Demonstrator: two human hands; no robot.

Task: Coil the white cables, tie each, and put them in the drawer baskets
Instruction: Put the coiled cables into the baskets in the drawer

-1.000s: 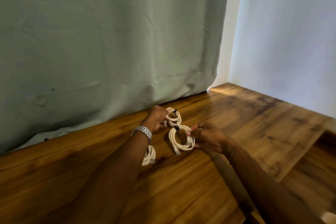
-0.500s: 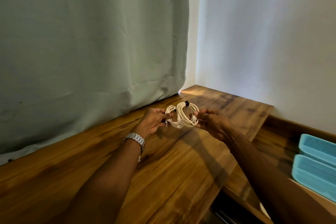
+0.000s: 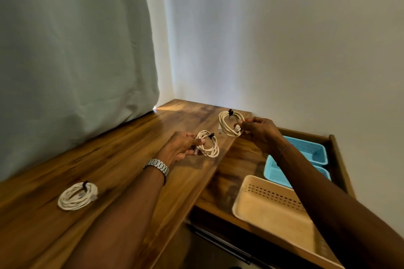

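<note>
My left hand [image 3: 180,146] grips a coiled white cable [image 3: 208,144] with a dark tie, held just above the wooden tabletop [image 3: 122,159]. Farther right and higher, my right hand [image 3: 260,132] pinches a second tied white coil [image 3: 229,123] near the tabletop's right edge. A third tied coil [image 3: 76,196] lies flat on the tabletop at the left. Below the right hand an open drawer [image 3: 337,155] holds a beige basket [image 3: 269,209] and two blue baskets [image 3: 306,148]; my right forearm hides part of them.
A grey-green curtain [image 3: 76,61] hangs along the back of the tabletop, touching it. A white wall [image 3: 284,50] stands behind the drawer. The drawer's dark slide rails [image 3: 218,240] show under the tabletop's edge.
Both hands lifted the two coils off the tabletop and moved them apart and to the right. My view turned right, bringing the open drawer and baskets in.
</note>
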